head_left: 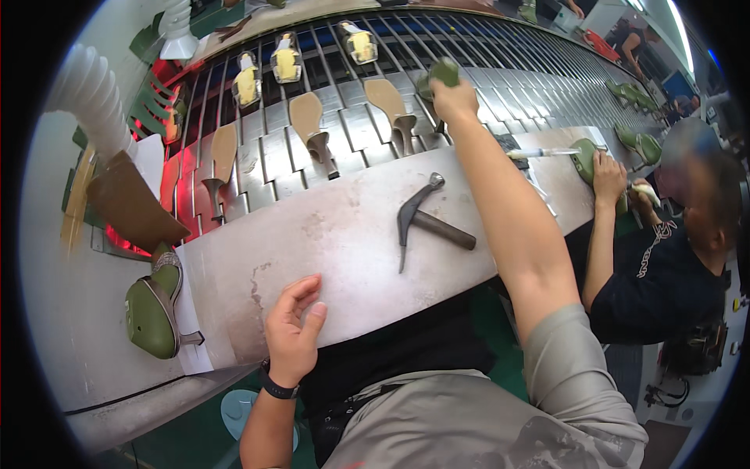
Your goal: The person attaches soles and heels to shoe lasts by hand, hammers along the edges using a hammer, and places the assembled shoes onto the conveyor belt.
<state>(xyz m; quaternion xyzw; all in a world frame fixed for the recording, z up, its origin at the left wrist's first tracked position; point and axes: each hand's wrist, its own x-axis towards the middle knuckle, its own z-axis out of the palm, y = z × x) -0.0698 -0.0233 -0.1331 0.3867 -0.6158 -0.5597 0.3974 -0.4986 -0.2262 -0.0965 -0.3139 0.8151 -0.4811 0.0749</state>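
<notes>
My right hand [456, 100] reaches out over the slatted conveyor [344, 125] and is closed around a green shoe [444, 72], whose lower part it partly hides. Above the near edge of the pale worktable [336, 227], my left hand [294, 332] holds nothing, its fingers loosely bent and the thumb apart. Between the hands a hammer [437, 227] with a dark wooden handle and a curved metal head lies on the table. A green high-heeled shoe [152, 316] with a sparkling strap lies at the table's left end.
Tan soles with heels [307, 117] lie along the conveyor, with several yellow-and-clear shoe-shaped pieces [287, 59] behind. At the right a co-worker [672, 250] handles a green shoe [583, 160], near a brush-like tool [539, 153]. A ribbed white hose [90, 98] hangs at the left.
</notes>
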